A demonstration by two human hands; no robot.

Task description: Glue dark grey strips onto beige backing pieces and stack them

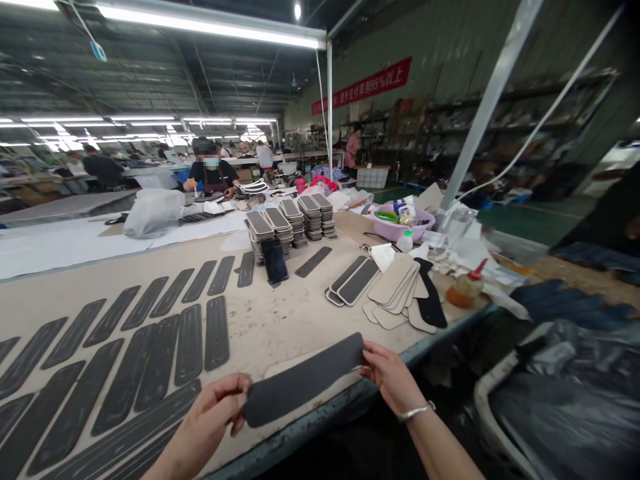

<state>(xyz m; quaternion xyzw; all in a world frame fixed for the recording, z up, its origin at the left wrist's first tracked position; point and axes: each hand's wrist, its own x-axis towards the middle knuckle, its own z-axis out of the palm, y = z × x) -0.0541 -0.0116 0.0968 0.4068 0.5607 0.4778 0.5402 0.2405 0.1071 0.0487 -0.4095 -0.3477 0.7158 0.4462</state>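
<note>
A dark grey rounded strip (305,381) is stretched between my two hands above the table's front edge. My left hand (219,408) pinches its left end between thumb and fingers. At the other end, my right hand (385,371) grips the strip's right corner. A beige rounded piece (280,365) shows partly from behind the strip; most of it is hidden. Rows of similar dark strips (216,333), some with shiny streaks, lie to the left. Beyond my right hand are beige-edged dark pieces (358,280) and a fanned pile of beige pieces (395,283).
Stacks of edged pieces (293,223) stand at mid-table with a phone (275,260) leaning there. A red-tipped bottle (465,288) and a purple basin (400,230) are on the right. A masked co-worker (213,170) sits across. A black plastic bag (575,393) is at lower right.
</note>
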